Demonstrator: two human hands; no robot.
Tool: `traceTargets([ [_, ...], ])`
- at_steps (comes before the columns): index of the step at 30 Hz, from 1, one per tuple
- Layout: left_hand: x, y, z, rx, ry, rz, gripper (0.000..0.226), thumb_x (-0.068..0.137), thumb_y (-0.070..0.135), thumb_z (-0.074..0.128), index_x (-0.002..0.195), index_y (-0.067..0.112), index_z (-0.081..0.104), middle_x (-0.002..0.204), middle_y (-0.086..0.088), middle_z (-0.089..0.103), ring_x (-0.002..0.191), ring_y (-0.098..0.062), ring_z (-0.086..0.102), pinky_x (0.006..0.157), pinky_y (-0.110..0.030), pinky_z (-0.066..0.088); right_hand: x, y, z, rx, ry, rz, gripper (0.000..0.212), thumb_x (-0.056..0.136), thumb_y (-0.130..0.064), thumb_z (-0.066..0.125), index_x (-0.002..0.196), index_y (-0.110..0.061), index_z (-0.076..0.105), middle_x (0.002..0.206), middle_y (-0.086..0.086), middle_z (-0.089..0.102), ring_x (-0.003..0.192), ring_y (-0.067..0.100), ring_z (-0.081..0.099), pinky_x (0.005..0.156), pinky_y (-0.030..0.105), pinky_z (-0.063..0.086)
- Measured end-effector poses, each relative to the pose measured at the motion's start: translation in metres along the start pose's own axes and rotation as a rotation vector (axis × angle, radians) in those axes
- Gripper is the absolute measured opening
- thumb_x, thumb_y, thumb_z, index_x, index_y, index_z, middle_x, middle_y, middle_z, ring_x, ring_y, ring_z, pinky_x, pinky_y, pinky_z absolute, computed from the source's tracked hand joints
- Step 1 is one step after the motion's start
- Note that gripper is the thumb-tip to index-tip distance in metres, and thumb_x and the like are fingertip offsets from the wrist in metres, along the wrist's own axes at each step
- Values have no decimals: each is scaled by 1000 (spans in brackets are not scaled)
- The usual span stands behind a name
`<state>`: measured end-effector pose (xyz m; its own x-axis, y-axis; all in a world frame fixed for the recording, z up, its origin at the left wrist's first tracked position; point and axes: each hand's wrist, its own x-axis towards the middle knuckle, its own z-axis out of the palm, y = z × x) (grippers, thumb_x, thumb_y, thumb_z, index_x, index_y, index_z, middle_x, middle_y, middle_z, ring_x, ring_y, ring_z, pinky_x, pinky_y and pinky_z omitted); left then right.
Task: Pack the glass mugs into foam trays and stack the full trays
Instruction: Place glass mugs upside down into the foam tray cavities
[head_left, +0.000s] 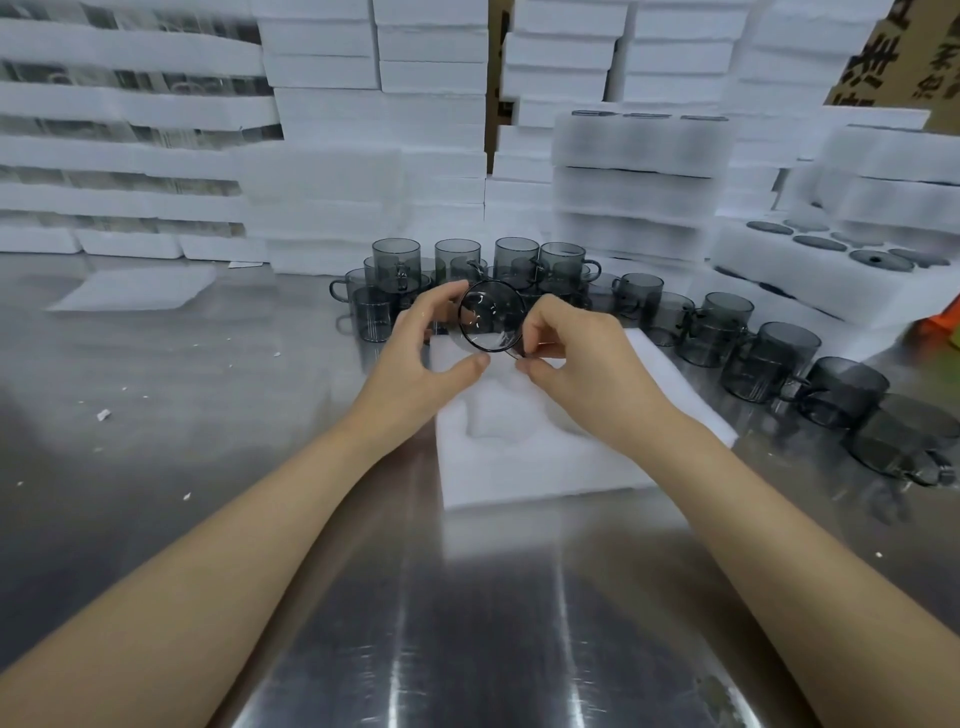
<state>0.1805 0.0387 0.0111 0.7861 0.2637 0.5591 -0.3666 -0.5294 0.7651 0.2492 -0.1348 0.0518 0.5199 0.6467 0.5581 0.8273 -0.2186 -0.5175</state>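
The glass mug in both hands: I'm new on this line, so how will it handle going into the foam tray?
Probably fragile: the mug looks thin-walled and clear, so set it down gently. Likely slick: its smooth glass glints, and the left hand and right hand both hold it. Laid sideways, its round body could roll; the foam tray should cushion it.

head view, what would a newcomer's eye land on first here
First, the glass mug held at centre between the left hand and right hand, its mouth facing the camera, above a white foam tray. Next, smoky grey mugs crowd the steel table behind and rightward, with foam tray stacks walling the back.
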Motion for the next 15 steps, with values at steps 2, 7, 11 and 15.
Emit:
traceTargets([
  [2,0,1,0,8,1,13,63,75,41,69,132,42,42,136,7,50,127,-9,47,111,-40,35,0,1,1,7,10,-14,34,79,9,64,83,-18,44,79,-14,54,79,11,61,79,15,49],
  [7,1,3,-1,4,9,16,65,72,51,72,130,45,44,136,14,50,127,-2,46,110,-31,36,0,2,2,12,0,-14,38,81,5,62,100,-24,46,87,-13,56,85,4,57,85,24,50],
  [11,-1,11,-1,78,53,75,62,69,54,73,125,47,46,122,30,52,118,1,48,104,-19,36,0,1,5,-187,-56,-93,60,83,3,54,137,-22,44,104,0,50,86,15,51,78,31,48],
  [15,-3,20,-1,164,75,148,62,67,50,76,122,43,48,110,34,50,108,-2,49,99,-18,36,1,1,10,-501,-107,-64,64,88,-11,48,148,-23,28,101,-3,32,79,15,36,58,30,33],
])
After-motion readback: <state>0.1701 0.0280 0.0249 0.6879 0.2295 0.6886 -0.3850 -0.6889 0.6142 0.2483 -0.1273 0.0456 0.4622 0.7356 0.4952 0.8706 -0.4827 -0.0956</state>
